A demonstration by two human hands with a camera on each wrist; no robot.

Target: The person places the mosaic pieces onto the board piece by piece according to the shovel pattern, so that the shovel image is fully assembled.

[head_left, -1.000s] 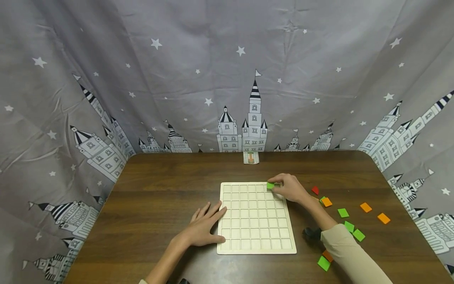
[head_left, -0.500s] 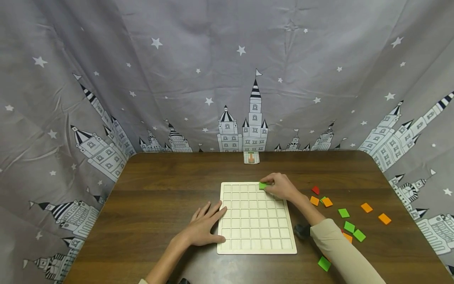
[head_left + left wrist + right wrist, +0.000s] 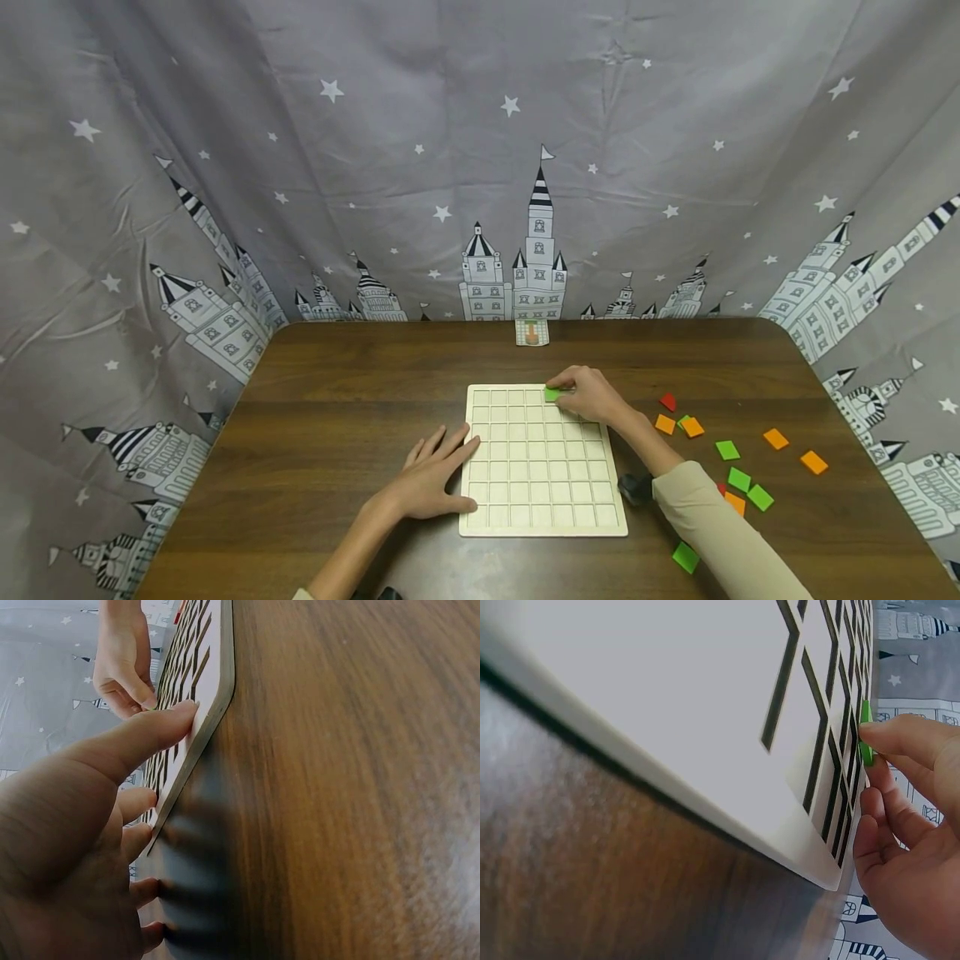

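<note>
A pale board [image 3: 537,492] with a grid of square recesses lies on the table. At its far edge, right of the middle, my right hand [image 3: 592,396] pinches a green square tile [image 3: 552,395] between thumb and finger. The right wrist view shows the green tile [image 3: 866,733] standing out at the board's top row. With fingers spread, my left hand [image 3: 431,482] rests at the board's left edge. In the left wrist view the thumb of the left hand [image 3: 67,817] touches the rim of the board [image 3: 214,690].
Right of the board lie several loose green tiles [image 3: 738,479] and orange tiles [image 3: 776,438], with a red piece [image 3: 667,402] farther back. A small printed card [image 3: 532,333] with an orange arrow sits at the table's far edge. Behind hangs a grey curtain [image 3: 375,108].
My right hand has slid the green tile leftward along the board's far edge, mostly in the first half second. The left hand has stayed in place.
</note>
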